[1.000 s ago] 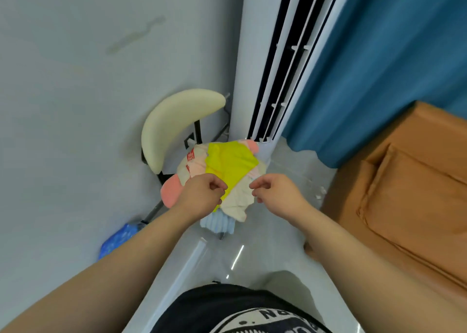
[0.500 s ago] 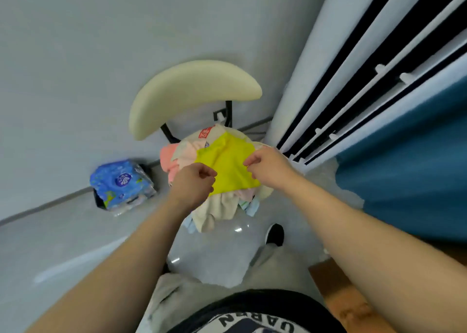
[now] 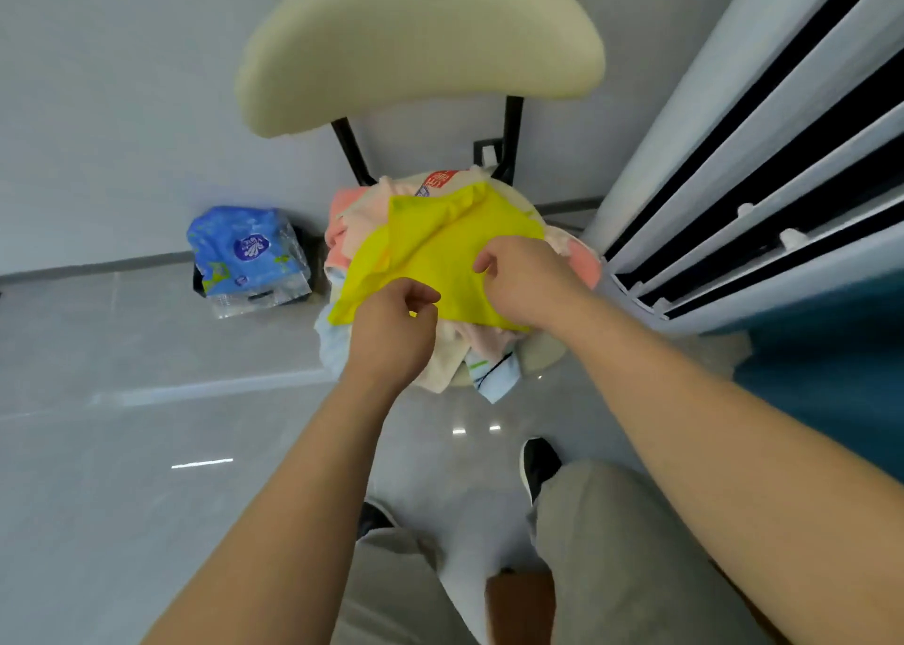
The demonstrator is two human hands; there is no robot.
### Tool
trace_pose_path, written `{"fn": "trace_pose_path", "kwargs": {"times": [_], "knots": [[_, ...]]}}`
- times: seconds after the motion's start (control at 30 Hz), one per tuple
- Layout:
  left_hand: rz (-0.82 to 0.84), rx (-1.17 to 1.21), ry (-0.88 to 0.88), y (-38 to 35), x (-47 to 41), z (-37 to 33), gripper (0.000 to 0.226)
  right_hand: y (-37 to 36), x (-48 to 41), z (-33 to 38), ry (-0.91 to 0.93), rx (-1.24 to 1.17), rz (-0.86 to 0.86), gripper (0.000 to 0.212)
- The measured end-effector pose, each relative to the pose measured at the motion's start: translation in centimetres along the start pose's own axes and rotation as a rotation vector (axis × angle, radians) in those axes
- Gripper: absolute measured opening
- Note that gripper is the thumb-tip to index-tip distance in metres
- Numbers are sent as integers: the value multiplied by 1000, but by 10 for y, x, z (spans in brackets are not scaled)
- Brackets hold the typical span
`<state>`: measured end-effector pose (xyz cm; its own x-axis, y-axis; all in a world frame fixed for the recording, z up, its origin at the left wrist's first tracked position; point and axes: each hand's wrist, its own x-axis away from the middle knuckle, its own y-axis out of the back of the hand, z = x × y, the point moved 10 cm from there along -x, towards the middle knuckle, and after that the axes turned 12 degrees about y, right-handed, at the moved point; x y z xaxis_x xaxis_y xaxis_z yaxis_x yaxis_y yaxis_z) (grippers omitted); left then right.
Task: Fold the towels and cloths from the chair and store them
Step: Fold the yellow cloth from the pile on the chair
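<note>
Head view: left hand (image 3: 391, 336) and right hand (image 3: 528, 282) pinch yellow cloth (image 3: 440, 248) atop chair (image 3: 416, 42) on grey floor (image 3: 146, 473).

Matt yellow cloth (image 3: 440, 248), glossy tiled floor (image 3: 146, 449), shiny plastic-wrapped pack (image 3: 247, 258).

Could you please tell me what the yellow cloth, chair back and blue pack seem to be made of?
Yellow cloth: thin woven or microfibre fabric, matte, creasing softly.
Chair back: cream padded cover, perhaps faux leather, smooth, faint sheen.
Blue pack: glossy plastic film, crinkled, reflective.
</note>
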<state>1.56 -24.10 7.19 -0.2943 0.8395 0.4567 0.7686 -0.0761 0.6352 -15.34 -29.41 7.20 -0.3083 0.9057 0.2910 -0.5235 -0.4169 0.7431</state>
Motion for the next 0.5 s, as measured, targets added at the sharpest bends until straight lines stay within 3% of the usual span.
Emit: {"fn": "trace_pose_path", "kwargs": {"times": [0.23, 0.5], "knots": [[-251, 203, -152, -51, -13, 58, 20, -62, -12, -47, 203, -61, -183, 26], [-440, 256, -251, -71, 75, 87, 16, -61, 82, -62, 406, -31, -310, 19]]}}
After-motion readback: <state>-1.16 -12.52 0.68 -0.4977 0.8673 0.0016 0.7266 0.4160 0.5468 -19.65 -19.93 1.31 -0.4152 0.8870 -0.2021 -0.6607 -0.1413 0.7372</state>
